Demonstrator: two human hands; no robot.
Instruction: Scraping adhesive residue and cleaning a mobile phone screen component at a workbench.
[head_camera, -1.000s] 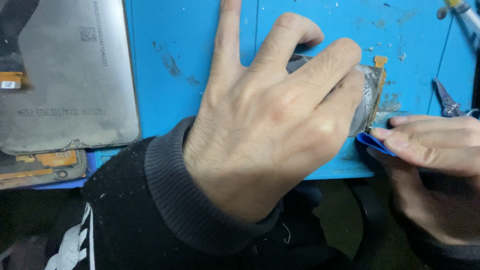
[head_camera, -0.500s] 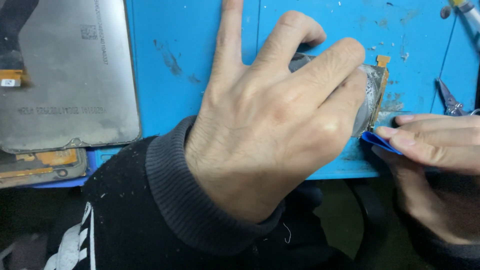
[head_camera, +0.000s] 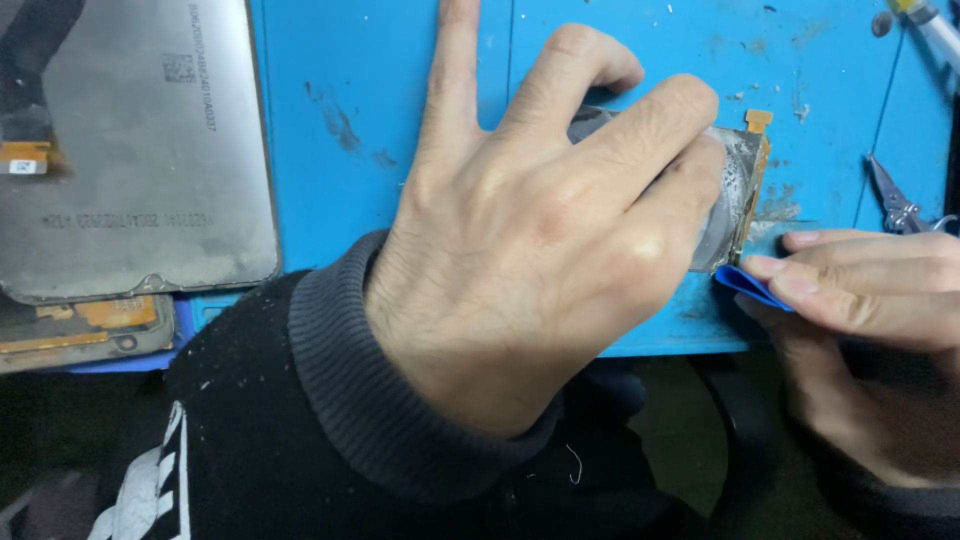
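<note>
The left hand (head_camera: 530, 250) lies spread flat over a small display panel (head_camera: 728, 200), pinning it to the blue mat (head_camera: 350, 120) on the table; its grip is a flat press, not a closed pinch, with fingers splayed. Only the panel's right end shows past the fingertips, its silvery backing mottled and an orange flex tab at the top corner. Just below that exposed end, the right hand (head_camera: 860, 300) pinches a thin blue plastic pick (head_camera: 750, 285), the tip touching the panel's lower corner. Judging by this, prying has only started at that corner; the rest of the panel looks unseparated. Well left of the pressing hand lie larger grey screen panels (head_camera: 140, 160); tweezers (head_camera: 895, 200) rest above the right hand.
</note>
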